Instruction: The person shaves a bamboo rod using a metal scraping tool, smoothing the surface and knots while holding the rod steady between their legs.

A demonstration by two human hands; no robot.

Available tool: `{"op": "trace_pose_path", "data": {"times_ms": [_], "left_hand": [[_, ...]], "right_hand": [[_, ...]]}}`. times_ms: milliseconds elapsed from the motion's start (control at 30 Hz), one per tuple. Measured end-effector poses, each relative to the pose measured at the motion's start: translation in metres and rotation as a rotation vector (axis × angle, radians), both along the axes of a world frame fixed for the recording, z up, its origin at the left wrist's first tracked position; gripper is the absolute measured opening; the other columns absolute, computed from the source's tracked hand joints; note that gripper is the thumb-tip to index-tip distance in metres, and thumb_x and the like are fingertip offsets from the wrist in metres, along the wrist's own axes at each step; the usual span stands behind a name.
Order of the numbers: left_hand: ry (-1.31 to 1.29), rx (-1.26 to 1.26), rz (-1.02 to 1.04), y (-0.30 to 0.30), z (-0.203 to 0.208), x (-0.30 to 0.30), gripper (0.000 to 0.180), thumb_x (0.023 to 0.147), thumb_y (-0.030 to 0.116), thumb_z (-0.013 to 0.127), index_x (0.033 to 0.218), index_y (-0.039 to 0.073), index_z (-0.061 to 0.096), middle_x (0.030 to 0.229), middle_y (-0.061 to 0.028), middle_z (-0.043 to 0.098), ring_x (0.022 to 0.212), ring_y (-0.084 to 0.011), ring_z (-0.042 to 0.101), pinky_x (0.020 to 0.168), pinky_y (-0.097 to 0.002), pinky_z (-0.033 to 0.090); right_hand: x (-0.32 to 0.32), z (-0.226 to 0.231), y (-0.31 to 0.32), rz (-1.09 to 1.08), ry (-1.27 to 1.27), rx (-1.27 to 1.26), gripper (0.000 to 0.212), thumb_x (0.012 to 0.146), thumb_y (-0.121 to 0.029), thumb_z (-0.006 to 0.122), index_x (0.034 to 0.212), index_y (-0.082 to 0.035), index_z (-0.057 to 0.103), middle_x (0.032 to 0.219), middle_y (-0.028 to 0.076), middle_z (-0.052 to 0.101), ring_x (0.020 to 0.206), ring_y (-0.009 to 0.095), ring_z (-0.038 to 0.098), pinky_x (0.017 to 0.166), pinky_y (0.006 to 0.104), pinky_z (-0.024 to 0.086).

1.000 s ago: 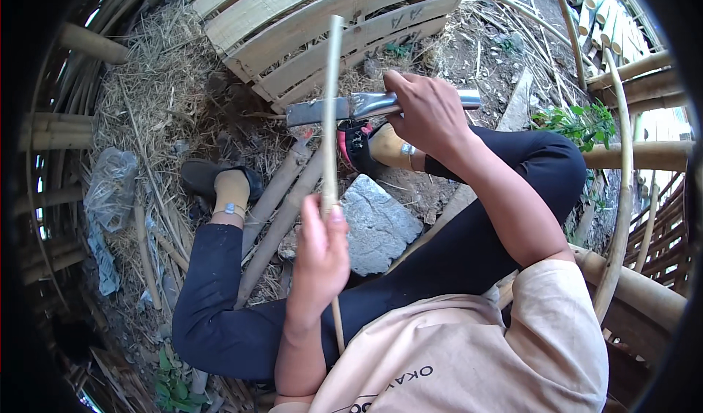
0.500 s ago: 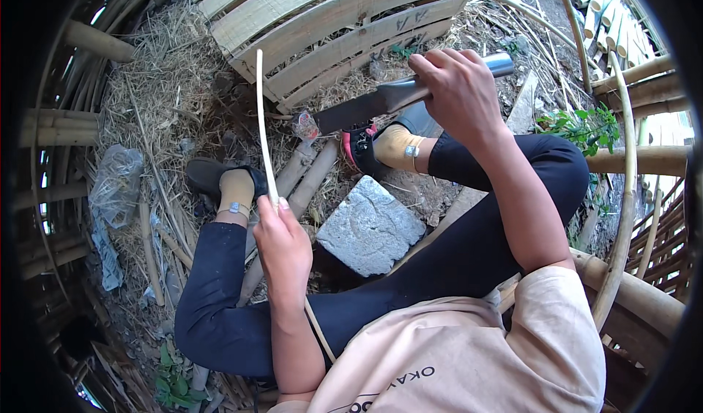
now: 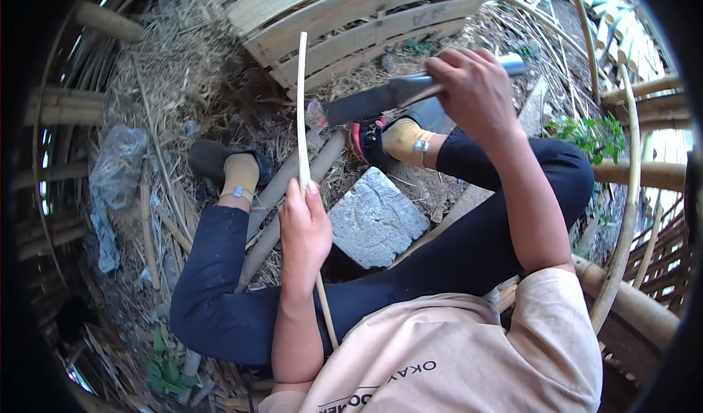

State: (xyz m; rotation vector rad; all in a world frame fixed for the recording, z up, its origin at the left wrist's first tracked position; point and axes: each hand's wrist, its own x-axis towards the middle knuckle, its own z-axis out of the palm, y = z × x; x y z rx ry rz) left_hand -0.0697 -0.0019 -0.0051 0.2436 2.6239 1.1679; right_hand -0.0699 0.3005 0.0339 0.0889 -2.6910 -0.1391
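My left hand (image 3: 304,222) is closed around a long, thin, pale bamboo strip (image 3: 302,113). Its upper end points away from me, and the lower part runs down past my forearm to my lap. My right hand (image 3: 476,91) grips the metal handle of a large knife (image 3: 359,105), whose dark, broad blade points left. The blade tip lies to the right of the strip and looks apart from it. Between my legs, below the knife, sits a rough grey stone block (image 3: 378,219).
A slatted wooden crate (image 3: 366,25) stands at the far side. Bamboo poles (image 3: 326,160) lie on the straw-covered ground beside the block. A crumpled clear plastic bag (image 3: 121,157) is at left. Cut bamboo (image 3: 622,32) is piled far right, and a curved pole (image 3: 630,164) rises near my right knee.
My left hand has moved right and slightly away from me with the strip, which stands more upright. My right hand and the knife have shifted slightly right within the view.
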Motion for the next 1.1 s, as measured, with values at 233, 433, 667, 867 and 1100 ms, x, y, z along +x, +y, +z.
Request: {"op": "trace_pose_path", "data": {"times_ms": [233,433,667,867,1100], "left_hand": [[-0.624,0.406,0.068,0.005,0.032,-0.004,0.029,0.111,0.039,0.039,0.115,0.013,0.052,0.066,0.0057,0.04,0.052,-0.0002,0.035,0.043,-0.0174,0.028],[-0.733,0.796,0.087,-0.004,0.031,-0.004,0.026,0.11,0.035,0.044,0.113,0.01,0.053,0.07,0.0073,0.035,0.054,0.0006,0.029,0.044,-0.0161,0.021],[-0.722,1.002,0.027,0.0,0.036,-0.001,0.02,0.11,0.027,0.046,0.112,0.009,0.054,0.07,0.0052,0.037,0.054,0.0,0.029,0.044,-0.0157,0.02],[-0.801,0.825,-0.058,-0.005,0.044,0.003,0.028,0.11,0.037,0.043,0.111,0.01,0.053,0.069,0.0045,0.039,0.054,-0.0002,0.029,0.047,-0.0169,0.025],[-0.88,0.785,-0.12,-0.016,0.041,-0.002,0.028,0.11,0.036,0.045,0.105,0.01,0.054,0.068,0.0065,0.04,0.056,-0.0014,0.034,0.048,-0.0189,0.027]], "right_hand": [[0.004,0.005,0.002,-0.118,-0.131,-0.359,0.03,0.089,-0.036,0.074,0.097,-0.009,0.063,0.077,0.012,0.071,0.07,0.032,0.071,0.062,0.0437,0.054],[0.006,-0.002,-0.047,0.109,-0.302,-0.645,0.023,0.077,-0.021,0.078,0.082,-0.003,0.065,0.065,0.016,0.063,0.06,0.037,0.064,0.059,0.0422,0.05],[0.012,-0.003,-0.067,0.218,-0.39,-0.711,0.032,0.086,-0.029,0.078,0.082,-0.001,0.063,0.07,0.021,0.064,0.065,0.039,0.065,0.06,0.0449,0.049],[0.012,0.003,-0.067,0.228,-0.419,-0.729,0.026,0.081,-0.027,0.078,0.092,-0.005,0.068,0.071,0.018,0.067,0.071,0.039,0.067,0.066,0.0466,0.053],[0.01,0.008,-0.066,0.17,-0.39,-0.712,0.029,0.084,-0.027,0.079,0.082,-0.002,0.066,0.064,0.018,0.062,0.06,0.039,0.062,0.057,0.0423,0.049]]}}
